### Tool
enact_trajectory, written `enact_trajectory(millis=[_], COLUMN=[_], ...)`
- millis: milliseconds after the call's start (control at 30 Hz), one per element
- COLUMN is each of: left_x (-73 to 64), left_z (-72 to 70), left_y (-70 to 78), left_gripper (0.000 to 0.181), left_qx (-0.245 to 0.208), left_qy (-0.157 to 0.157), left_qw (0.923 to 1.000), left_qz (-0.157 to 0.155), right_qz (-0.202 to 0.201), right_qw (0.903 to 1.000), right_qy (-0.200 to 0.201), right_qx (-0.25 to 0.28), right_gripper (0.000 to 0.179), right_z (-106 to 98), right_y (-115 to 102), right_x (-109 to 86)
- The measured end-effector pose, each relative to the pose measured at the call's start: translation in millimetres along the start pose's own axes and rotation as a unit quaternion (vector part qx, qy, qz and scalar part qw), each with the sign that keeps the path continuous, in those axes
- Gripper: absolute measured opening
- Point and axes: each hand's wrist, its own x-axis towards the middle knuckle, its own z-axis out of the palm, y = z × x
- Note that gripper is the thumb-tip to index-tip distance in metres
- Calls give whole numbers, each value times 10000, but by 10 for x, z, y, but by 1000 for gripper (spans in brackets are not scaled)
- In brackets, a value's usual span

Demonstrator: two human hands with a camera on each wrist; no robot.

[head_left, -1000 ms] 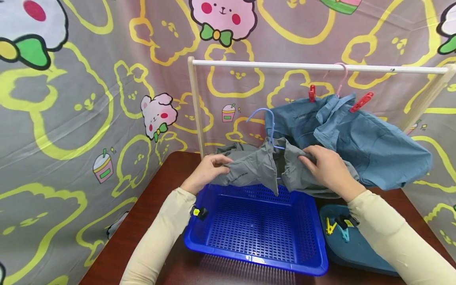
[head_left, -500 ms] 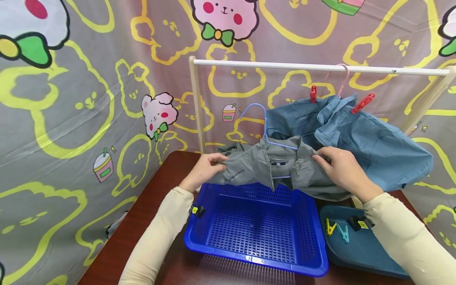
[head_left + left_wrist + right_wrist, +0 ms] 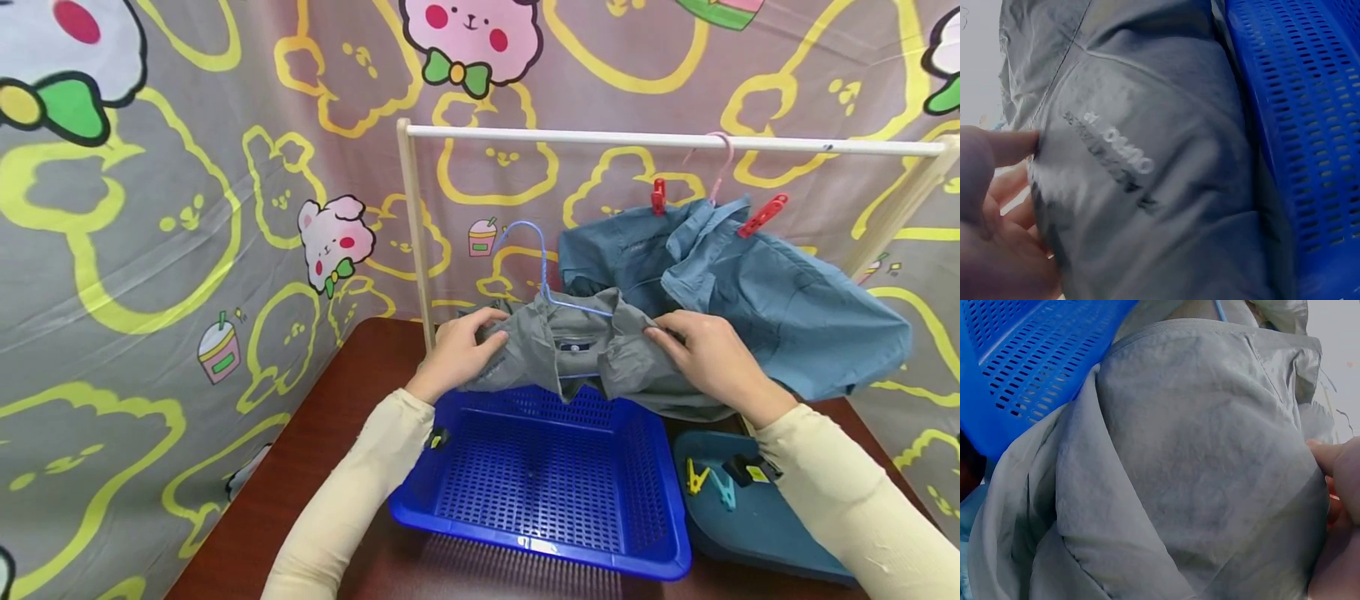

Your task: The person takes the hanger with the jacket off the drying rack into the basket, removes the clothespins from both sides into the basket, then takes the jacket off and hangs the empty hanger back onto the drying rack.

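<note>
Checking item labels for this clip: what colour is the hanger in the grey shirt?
Light blue; the hanger shows best in the head view.

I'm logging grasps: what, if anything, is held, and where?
The gray garment: left hand and right hand pinch its upper edge, either side of the collar.

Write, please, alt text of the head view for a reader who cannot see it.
A person's left hand and right hand hold a gray shirt on a blue hanger by a blue basket. Behind, a blue shirt with two red clips hangs from a white rail.
</note>
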Motion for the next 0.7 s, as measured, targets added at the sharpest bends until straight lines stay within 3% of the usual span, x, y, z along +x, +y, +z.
enact_trajectory(millis=[267,433,600,700], left_x=[24,29,34,33], left_z=[30,18,7,-4], left_y=[-4,2,40,73], left_gripper=[12,13,13,13], left_qx=[-186,-406,-335,-400], left_qy=[181,176,185,171], left_qw=[9996,9990,9992,9989], left_qz=[-117,-19,84,149], right_qz=[-212,17,440,576], right_qw=[9996,9996,9985,9973], right_qy=[19,53,24,281], right_qx=[184,269,326,355], right_gripper=[5,7,4,8], right_z=[-35,-46,-28,8], right_y=[45,76,56,40], right_x=[-27,-41,-14,10])
